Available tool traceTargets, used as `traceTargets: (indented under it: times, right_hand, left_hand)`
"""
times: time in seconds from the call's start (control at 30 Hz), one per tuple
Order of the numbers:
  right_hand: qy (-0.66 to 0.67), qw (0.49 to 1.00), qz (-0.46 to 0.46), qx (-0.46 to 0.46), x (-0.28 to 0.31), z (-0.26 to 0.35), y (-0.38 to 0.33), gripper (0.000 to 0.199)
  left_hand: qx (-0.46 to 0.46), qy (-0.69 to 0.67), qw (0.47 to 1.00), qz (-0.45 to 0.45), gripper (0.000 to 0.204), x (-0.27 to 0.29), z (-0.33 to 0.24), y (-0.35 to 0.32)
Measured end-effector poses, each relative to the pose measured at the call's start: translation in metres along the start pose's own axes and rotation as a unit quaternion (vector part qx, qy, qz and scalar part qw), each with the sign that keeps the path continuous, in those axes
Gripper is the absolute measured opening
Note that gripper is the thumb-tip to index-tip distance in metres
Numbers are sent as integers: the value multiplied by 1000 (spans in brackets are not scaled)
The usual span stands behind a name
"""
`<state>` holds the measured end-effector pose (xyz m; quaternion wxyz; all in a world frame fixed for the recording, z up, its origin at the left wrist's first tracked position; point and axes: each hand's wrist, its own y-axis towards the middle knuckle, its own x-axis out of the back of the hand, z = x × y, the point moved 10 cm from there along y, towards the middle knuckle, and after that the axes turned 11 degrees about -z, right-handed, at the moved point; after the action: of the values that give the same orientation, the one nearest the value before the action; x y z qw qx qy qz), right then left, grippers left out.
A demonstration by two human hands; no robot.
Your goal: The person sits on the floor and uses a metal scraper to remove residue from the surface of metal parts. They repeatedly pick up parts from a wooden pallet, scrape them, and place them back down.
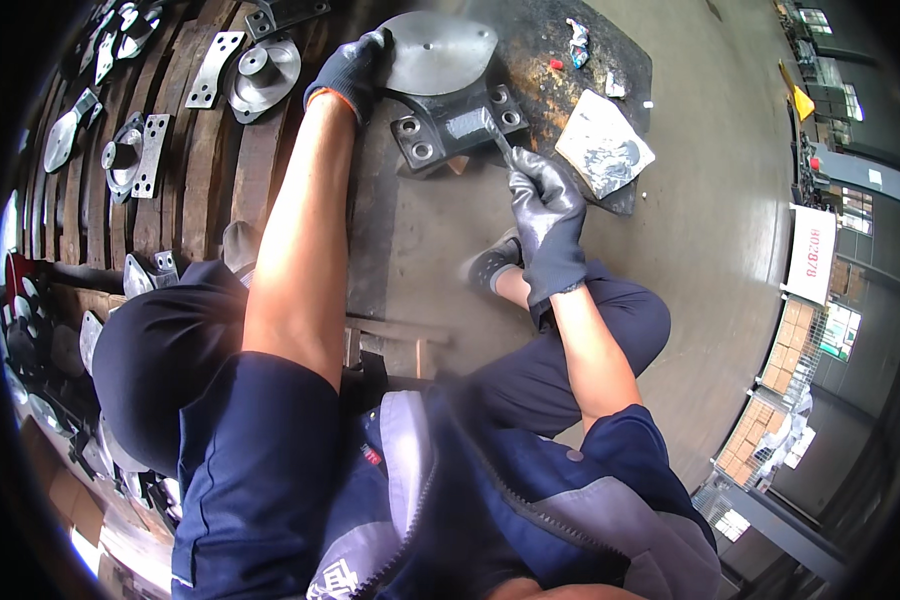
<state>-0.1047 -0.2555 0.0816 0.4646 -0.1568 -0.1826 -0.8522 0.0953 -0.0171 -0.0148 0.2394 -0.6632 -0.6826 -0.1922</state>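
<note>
My left hand (355, 70), in a dark work glove, is closed on the left edge of a grey metal plate (440, 50) with a rounded rim and a small centre hole. Joined to that plate, on its near side, is a black bracket (435, 125) with bolt holes at its ends. A pale grey rectangular patch (468, 123) lies on its face. My right hand (548, 200), gloved too, pinches a thin, flat, stick-like tool (501, 146). The tool's tip rests at the patch's right end; whether it is a brush or a scraper cannot be made out.
Right of the bracket, a stained dark board (530, 60) bears a white sheet smeared with grey paste (604, 145), a crumpled wrapper (578, 45) and a red cap (556, 64). Several metal mounts (260, 75) lie on wooden slats (195, 140) at left. Racks with cartons (790, 340) stand far right.
</note>
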Motion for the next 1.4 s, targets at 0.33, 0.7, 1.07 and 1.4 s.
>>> traceTargets:
  times: [0.33, 0.7, 1.07, 1.4]
  right_hand:
    - [9, 998, 19, 60, -21, -2, 0, 24]
    - [-11, 992, 11, 126, -27, 20, -12, 18]
    - [-21, 991, 58, 118, -38, 38, -21, 19]
    - [151, 958, 83, -229, -37, 2, -25, 16]
  left_hand:
    - [-58, 30, 998, -26, 42, 8, -9, -3]
    - [-2, -43, 999, 3, 48, 11, -15, -11]
    - [-88, -8, 995, -47, 43, 14, -20, -6]
    - [-174, 132, 975, -40, 39, 3, -19, 0]
